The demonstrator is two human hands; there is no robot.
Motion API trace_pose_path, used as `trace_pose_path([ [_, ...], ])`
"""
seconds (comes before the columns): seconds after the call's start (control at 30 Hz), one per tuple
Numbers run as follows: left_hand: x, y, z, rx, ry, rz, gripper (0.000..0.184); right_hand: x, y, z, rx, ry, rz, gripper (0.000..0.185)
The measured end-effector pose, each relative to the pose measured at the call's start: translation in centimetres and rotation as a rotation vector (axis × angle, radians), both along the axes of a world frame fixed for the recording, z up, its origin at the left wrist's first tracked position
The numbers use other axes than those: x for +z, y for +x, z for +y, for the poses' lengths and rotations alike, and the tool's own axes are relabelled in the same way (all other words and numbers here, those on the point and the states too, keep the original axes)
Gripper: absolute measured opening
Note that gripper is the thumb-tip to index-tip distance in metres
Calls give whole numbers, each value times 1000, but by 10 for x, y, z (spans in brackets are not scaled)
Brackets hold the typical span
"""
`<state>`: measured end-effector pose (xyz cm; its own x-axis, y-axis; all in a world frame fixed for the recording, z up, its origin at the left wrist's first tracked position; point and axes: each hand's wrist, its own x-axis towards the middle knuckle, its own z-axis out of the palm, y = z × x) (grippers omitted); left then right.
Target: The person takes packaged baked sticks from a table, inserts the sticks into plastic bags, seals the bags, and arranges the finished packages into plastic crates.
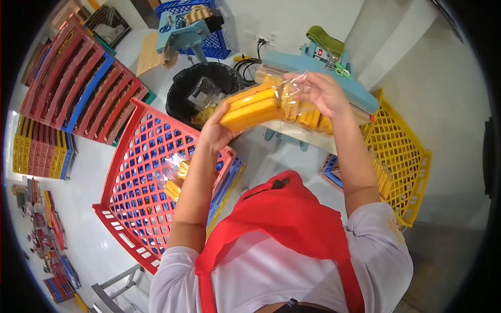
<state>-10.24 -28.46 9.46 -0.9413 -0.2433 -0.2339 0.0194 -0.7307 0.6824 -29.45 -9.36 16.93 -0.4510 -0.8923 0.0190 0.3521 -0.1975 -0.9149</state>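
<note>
A clear plastic bag of long yellow sticks (pixel 252 108) hangs between my two hands, over the front of a light blue machine. My left hand (pixel 215 130) is wrapped round the filled left end of the bag. At its other end, my right hand (pixel 319 93) pinches the loose clear plastic. More yellow pieces (pixel 311 119) lie on the machine's ledge just below my right hand. Bagged yellow sticks (pixel 175 185) rest in the red crate (pixel 130 161) at the left. Loose yellow sticks (pixel 382 175) are in the yellow crate (pixel 404 156) at the right.
A black-lined bin (pixel 182 86) stands behind my left hand. The blue machine (pixel 287 65) carries a green cloth (pixel 326 40) and green scissors (pixel 342 71). Another blue machine (pixel 190 36) stands farther back. Stacked crates (pixel 78 83) fill the left side.
</note>
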Motion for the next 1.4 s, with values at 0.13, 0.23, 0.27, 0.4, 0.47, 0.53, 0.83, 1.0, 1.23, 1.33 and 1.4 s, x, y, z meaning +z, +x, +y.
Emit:
trace_pose_path([
  [0.13, -3, -69, 7, -104, -129, 13, 50, -60, -44, 45, -81, -17, -364, 30],
  [0.23, -5, -104, 12, -170, -234, 56, 58, -66, -58, 64, -22, 97, -307, 37],
  [0.27, -5, -111, 14, -238, -231, 70, 60, -62, -60, 66, 10, 187, -168, 40],
  [0.4, -1, -125, 24, -327, -245, 55, 67, -75, -78, 70, 17, 266, -54, 44],
  [0.47, -4, -128, 28, -310, -248, 40, 68, -80, -82, 70, 18, 259, -81, 43],
  [0.53, -5, -132, 29, -353, -264, 41, 68, -84, -86, 65, -96, 265, -102, 39],
  [0.83, -12, -154, 14, -378, -243, 43, 75, -101, -109, 51, -157, 340, -55, 33],
  [1.0, -24, -169, -10, -323, -218, -25, 74, -113, -123, 51, -238, 333, -128, 35],
  [1.23, -28, -172, -27, -439, -352, -158, 67, -139, -133, 87, -360, 192, -353, 25],
  [1.33, -23, -177, -26, -486, -583, -204, 67, -137, -141, 132, -508, 225, -337, 24],
  [1.4, -25, -176, -27, -470, -642, -202, 66, -129, -140, 174, -634, 219, -277, 24],
])
